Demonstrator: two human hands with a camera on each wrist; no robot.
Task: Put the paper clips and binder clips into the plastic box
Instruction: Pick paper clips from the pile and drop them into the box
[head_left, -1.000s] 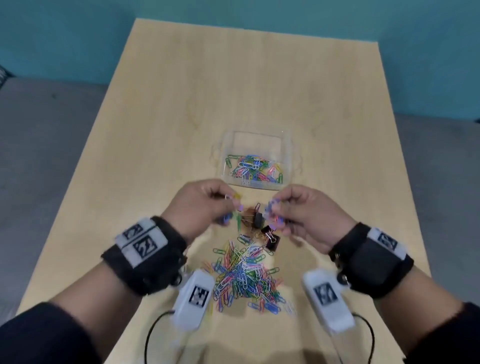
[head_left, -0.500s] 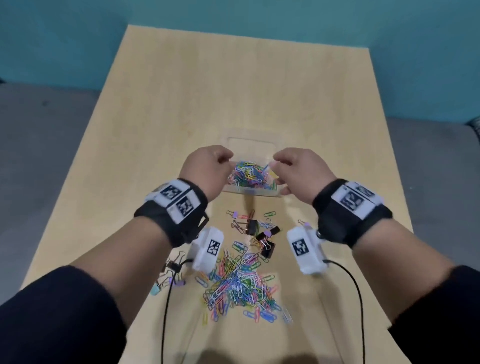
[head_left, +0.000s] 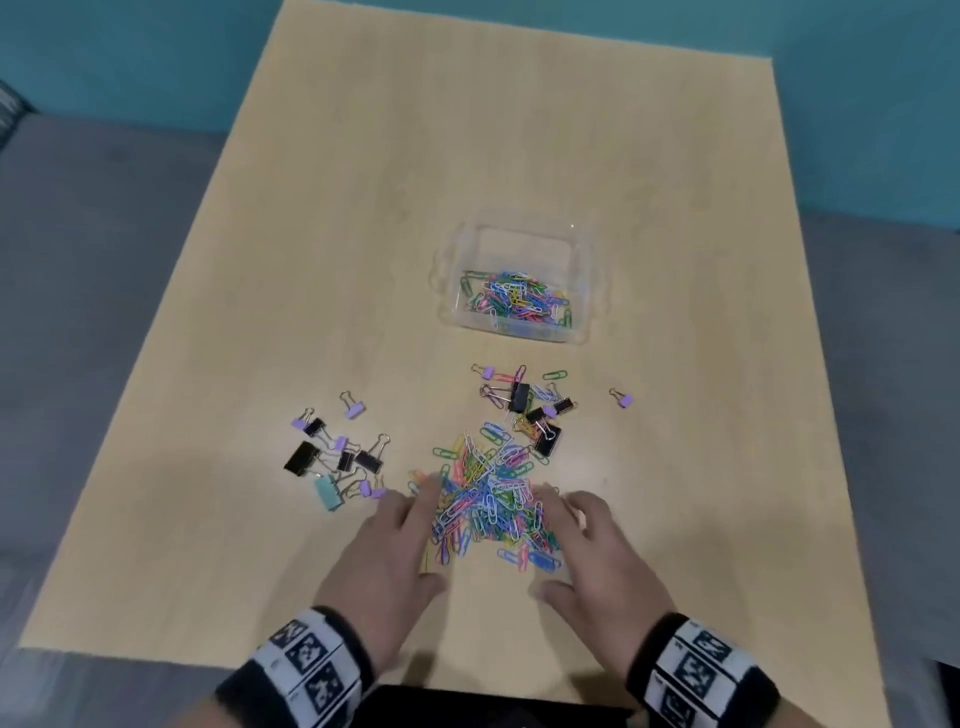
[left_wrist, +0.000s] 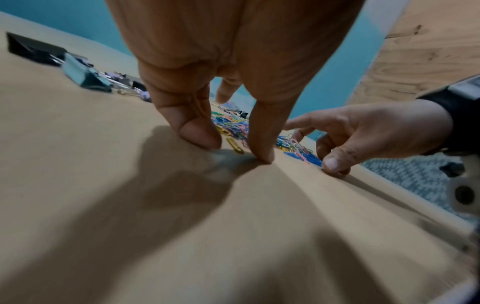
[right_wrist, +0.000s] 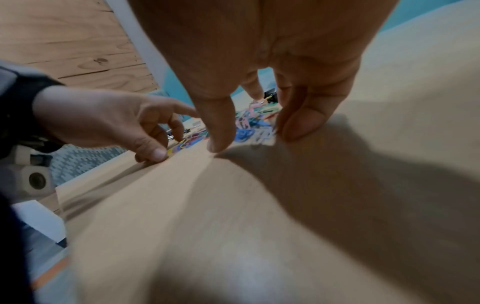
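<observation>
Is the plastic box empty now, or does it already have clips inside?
Partly filled. The plastic box holds a layer of coloured paper clips; no binder clips are visible inside, and its far part looks bare.

Multicoloured paper clips (head_left: 488, 499) are lying on the pale wood-grain table (head_left: 519, 156) among black, lilac and mint binder clips (head_left: 337, 457), while black-and-white patterned wristbands (head_left: 311, 670) are showing against a teal wall (head_left: 156, 52).

Both hands (head_left: 488, 566) cover the near edges of the paper clip pile (head_left: 488, 499); wrist views blurred
</observation>
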